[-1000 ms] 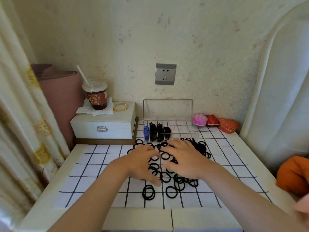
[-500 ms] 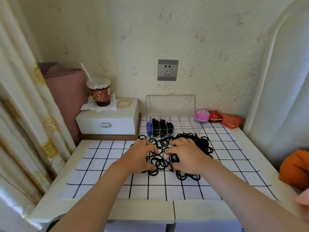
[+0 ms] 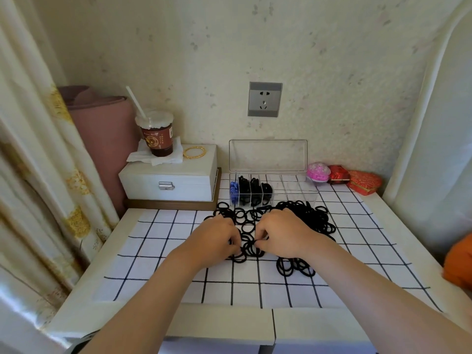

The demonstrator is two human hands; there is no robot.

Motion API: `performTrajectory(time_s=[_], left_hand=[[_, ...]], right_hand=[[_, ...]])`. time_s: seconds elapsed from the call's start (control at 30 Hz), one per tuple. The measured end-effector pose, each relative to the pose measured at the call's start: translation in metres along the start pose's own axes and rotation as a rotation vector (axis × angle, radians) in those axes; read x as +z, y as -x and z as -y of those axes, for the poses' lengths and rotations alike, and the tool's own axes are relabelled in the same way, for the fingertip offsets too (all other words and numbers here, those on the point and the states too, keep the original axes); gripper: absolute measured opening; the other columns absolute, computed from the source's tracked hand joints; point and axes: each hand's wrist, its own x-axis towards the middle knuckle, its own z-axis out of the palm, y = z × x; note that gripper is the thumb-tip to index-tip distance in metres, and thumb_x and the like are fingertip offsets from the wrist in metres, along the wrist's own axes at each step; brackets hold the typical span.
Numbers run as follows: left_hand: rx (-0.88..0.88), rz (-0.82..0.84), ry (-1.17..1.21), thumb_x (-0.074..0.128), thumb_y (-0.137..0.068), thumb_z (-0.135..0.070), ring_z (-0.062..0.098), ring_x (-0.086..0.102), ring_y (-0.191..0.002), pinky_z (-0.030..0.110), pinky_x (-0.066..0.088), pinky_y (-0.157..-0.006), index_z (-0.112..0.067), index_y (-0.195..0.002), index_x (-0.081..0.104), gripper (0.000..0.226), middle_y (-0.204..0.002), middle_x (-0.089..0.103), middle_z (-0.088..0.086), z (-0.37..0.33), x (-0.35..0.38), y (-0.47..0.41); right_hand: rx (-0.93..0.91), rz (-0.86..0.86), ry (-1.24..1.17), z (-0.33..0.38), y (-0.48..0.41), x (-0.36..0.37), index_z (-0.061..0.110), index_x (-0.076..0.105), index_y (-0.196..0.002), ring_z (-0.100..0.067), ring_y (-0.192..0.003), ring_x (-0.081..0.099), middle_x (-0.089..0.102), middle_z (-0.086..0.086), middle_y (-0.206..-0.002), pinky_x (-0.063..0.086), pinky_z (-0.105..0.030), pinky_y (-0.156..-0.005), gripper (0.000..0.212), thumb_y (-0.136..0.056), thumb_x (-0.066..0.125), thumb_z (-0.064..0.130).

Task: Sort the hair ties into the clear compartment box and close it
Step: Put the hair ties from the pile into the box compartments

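Looking at a big messy heap of black hair ties (image 3: 311, 217) sprawling loose over the desk (image 3: 92, 277), piling up thickest just in front of the clear compartment box (image 3: 298, 191) and thinning out into single loops toward the near side. Seeing the box sitting at the back near the wall, lid (image 3: 268, 154) standing upright and wide open. Spotting a few blue ties (image 3: 233, 190) filling the leftmost slot, black ties (image 3: 252, 191) standing on edge and packing the next few slots.
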Motion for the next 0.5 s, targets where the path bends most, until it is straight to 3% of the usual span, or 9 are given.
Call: performTrajectory(time_s=[0.07, 0.2, 0.33, 0.5], left_hand=[[-0.057, -0.035, 0.104, 0.062, -0.092, -0.033, 0.008, 0.054, -0.09, 0.026, 0.048, -0.08, -0.031, -0.088, 0.063, 0.005, -0.093, 0.061, -0.013, 0.003, -0.005, 0.0], [-0.177, -0.025, 0.322, 0.06, -0.094, -0.026, 0.004, 0.06, -0.082, 0.017, 0.046, -0.071, -0.031, -0.093, 0.061, 0.005, -0.088, 0.065, -0.011, 0.017, -0.019, 0.004], [-0.22, 0.064, 0.245, 0.066, -0.091, -0.025, 0.002, 0.059, -0.086, 0.015, 0.043, -0.075, -0.03, -0.111, 0.069, 0.021, -0.102, 0.067, -0.012, 0.026, -0.018, 0.009], [-0.184, 0.083, 0.134, 0.067, -0.088, -0.022, 0.005, 0.06, -0.092, 0.015, 0.043, -0.078, -0.032, -0.111, 0.074, 0.026, -0.106, 0.069, -0.011, 0.021, -0.014, 0.006]], right_hand=[[0.043, -0.004, -0.08, -0.001, -0.001, -0.003, 0.028, 0.071, -0.084, -0.005, -0.086, 0.062, 0.07, 0.014, -0.085, 0.046, -0.028, -0.09, 0.008, -0.084, 0.067, 0.033], [0.14, -0.022, -0.388, -0.002, -0.004, -0.013, 0.028, 0.073, -0.092, 0.004, -0.064, 0.058, 0.068, 0.009, -0.079, 0.044, -0.007, -0.06, 0.013, -0.084, 0.07, 0.018], [0.129, 0.057, -0.397, 0.004, -0.014, -0.011, 0.028, 0.074, -0.11, -0.002, -0.076, 0.061, 0.071, 0.008, -0.091, 0.046, -0.011, -0.071, 0.023, -0.091, 0.065, 0.018], [0.031, 0.087, -0.021, 0.016, -0.025, 0.002, 0.03, 0.064, -0.126, -0.012, -0.102, 0.057, 0.061, 0.008, -0.113, 0.046, -0.026, -0.083, 0.034, -0.094, 0.058, 0.023]])
